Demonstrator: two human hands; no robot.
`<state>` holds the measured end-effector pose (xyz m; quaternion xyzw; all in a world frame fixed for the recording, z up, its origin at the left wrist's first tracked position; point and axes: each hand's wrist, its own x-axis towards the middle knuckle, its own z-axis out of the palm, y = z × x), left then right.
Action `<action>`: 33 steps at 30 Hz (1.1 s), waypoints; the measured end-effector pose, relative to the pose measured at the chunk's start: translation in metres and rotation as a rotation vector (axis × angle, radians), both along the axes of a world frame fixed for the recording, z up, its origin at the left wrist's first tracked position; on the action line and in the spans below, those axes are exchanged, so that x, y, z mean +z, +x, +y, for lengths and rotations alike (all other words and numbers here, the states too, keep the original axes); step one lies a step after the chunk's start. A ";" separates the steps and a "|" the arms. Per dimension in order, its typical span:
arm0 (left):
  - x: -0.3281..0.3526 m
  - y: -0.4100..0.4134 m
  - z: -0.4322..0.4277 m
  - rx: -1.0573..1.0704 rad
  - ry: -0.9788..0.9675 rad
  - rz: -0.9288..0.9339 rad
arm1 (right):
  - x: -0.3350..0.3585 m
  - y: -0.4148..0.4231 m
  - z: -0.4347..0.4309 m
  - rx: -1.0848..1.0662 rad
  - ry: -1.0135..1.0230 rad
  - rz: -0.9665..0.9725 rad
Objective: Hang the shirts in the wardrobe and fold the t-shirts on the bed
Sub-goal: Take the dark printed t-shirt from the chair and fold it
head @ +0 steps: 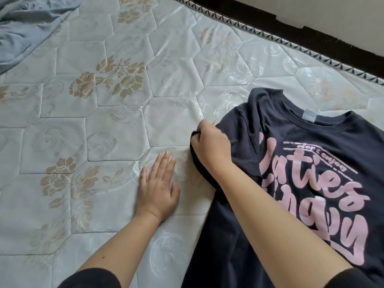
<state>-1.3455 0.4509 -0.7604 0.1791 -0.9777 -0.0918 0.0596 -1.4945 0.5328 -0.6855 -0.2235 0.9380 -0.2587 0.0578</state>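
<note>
Both hands are on the bed (104, 132). My left hand (156, 191) lies flat on the mattress with fingers straight and close together, holding nothing, just beside the t-shirt (301, 183). My right hand (209, 144) is curled into a fist around the bunched end of the sleeve (194, 156) nearest the left hand, with dark cloth showing between the fingers.

I count one t-shirt, dark charcoal, lying front up on the right side of the bed. Its long axis runs away from me: the collar points toward the far edge of the bed and slightly right, and the body comes back toward me and runs out of the bottom of the view.

One small grey neck label (309, 116) sits inside the collar; its print is too small for me to read. Across the chest is large pink lettering (324, 194), tilted with the shirt. I can make out "aties" in the upper word; my right arm covers the first letters, and I cannot read the small framed line above it.

One crumpled grey-blue cloth (25, 28) lies in the far left corner, well apart from the t-shirt.
</note>
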 end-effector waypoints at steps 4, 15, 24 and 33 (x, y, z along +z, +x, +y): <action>0.000 -0.001 -0.002 -0.004 -0.004 -0.013 | 0.020 -0.015 -0.026 -0.186 -0.289 -0.153; 0.002 -0.001 0.001 0.018 0.019 -0.021 | 0.024 -0.012 -0.078 -0.144 -0.620 -0.344; 0.006 -0.001 0.001 0.013 0.008 -0.059 | 0.011 -0.016 -0.082 -0.086 -0.662 -0.588; 0.013 -0.002 0.002 0.010 0.081 -0.065 | -0.011 0.006 -0.077 0.116 0.332 -0.190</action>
